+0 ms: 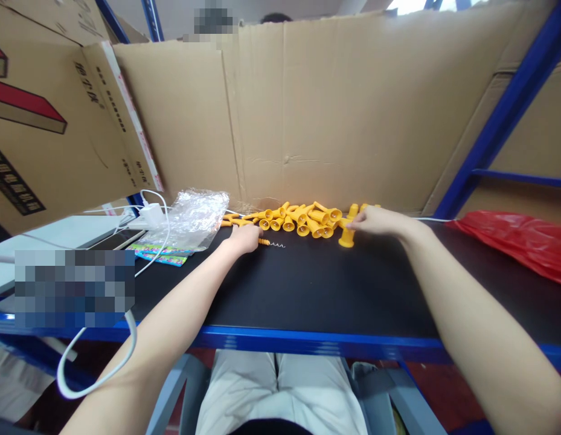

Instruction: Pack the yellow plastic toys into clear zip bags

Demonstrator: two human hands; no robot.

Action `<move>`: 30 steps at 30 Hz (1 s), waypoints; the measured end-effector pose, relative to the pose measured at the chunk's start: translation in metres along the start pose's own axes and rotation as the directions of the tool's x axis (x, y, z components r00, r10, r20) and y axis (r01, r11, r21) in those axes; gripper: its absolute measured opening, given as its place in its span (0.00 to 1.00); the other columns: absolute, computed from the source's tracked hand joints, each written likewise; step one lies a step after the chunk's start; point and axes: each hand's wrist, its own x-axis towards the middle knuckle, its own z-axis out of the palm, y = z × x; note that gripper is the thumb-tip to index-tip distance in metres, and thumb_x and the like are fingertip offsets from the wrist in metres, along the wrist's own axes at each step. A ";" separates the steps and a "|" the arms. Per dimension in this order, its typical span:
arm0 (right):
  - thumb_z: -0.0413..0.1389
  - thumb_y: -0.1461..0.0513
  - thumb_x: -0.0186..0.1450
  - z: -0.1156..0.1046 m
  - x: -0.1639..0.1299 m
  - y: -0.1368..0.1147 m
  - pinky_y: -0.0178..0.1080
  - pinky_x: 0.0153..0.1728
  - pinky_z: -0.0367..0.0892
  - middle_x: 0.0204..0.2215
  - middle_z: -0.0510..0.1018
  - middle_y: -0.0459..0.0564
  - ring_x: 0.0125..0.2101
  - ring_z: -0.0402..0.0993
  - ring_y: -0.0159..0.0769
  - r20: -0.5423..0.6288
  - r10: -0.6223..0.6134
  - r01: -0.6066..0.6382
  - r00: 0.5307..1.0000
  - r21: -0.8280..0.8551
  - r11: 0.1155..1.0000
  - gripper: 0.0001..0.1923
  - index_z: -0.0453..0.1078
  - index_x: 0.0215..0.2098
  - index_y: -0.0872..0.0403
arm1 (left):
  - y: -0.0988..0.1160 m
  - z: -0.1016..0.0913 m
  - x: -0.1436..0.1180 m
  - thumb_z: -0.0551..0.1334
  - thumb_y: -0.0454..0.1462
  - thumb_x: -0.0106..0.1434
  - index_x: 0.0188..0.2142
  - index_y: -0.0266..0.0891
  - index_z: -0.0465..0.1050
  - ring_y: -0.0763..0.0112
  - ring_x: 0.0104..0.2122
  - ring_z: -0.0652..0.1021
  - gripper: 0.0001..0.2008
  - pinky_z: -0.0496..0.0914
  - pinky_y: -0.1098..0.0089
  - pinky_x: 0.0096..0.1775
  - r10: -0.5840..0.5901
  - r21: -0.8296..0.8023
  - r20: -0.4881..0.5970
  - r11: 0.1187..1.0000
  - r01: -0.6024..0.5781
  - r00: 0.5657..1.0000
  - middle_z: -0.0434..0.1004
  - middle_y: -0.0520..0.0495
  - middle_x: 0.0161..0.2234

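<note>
At the left end of a yellow pile, my left hand (pixel 244 237) is closed on a yellow corkscrew worm piece (pixel 264 241). Its spiral metal wire points right, just above the black tabletop; the rest is hidden under my fingers. Yellow handle pieces (pixel 232 220) lie right behind this hand. My right hand (pixel 373 220) has its fingers closed around a yellow corkscrew body (pixel 346 237), which is upright with its flared end down. Between both hands lie several yellow bell-ended corkscrew bodies (pixel 302 220), heaped with their open ends mostly facing me.
Left of the pile are a clear plastic bag (pixel 194 217), colourful packets (pixel 165 255) and a white charger with cables (pixel 152 214). A red plastic bag (pixel 518 241) lies at the right. Cardboard (pixel 352 121) walls the back; a blue rail (pixel 316 341) edges the front.
</note>
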 end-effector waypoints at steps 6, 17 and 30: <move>0.50 0.56 0.60 0.008 0.002 -0.015 0.37 0.29 0.63 0.29 0.77 0.48 0.28 0.71 0.35 0.054 -0.053 0.047 0.997 0.101 0.994 0.13 0.74 0.34 0.53 | 0.001 -0.005 0.000 0.51 0.34 0.57 0.43 0.41 0.72 0.57 0.45 0.73 0.17 0.66 0.63 0.44 0.018 -0.039 0.076 0.999 -0.015 0.997 0.73 0.41 0.46; 0.57 0.54 0.55 0.045 0.008 -0.027 0.36 0.25 0.61 0.23 0.72 0.48 0.23 0.69 0.34 0.143 -0.092 0.060 0.985 0.211 0.976 0.13 0.63 0.27 0.55 | -0.001 -0.009 -0.003 0.54 0.36 0.53 0.41 0.40 0.71 0.58 0.40 0.75 0.16 0.67 0.65 0.39 0.048 0.004 0.155 0.999 -0.050 0.987 0.75 0.40 0.41; 0.57 0.58 0.53 0.048 0.003 -0.055 0.37 0.30 0.60 0.32 0.73 0.52 0.32 0.69 0.39 0.024 -0.280 0.281 0.960 -0.122 0.952 0.10 0.64 0.31 0.55 | -0.003 -0.006 -0.001 0.53 0.38 0.57 0.41 0.41 0.66 0.70 0.31 0.75 0.12 0.64 0.74 0.30 0.164 -0.211 0.133 0.968 -0.134 0.977 0.76 0.48 0.34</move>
